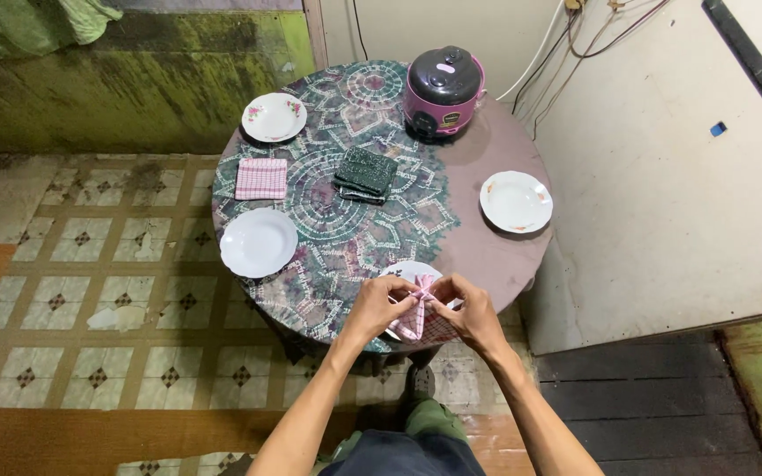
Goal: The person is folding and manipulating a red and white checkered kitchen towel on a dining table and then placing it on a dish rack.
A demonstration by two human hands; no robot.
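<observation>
We pinch a pink checked napkin (420,313) between left hand (379,308) and right hand (472,313), fingers closed on its folds, above a white plate (403,271); a folded pink cloth (261,178) lies well beyond.

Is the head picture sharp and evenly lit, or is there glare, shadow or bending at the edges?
Head view: mostly sharp, soft even light; faint glare on the rice cooker lid; dark shadow under the table; straight wall lines bend at the edges; both hands on the pink cloth are clear.
</observation>
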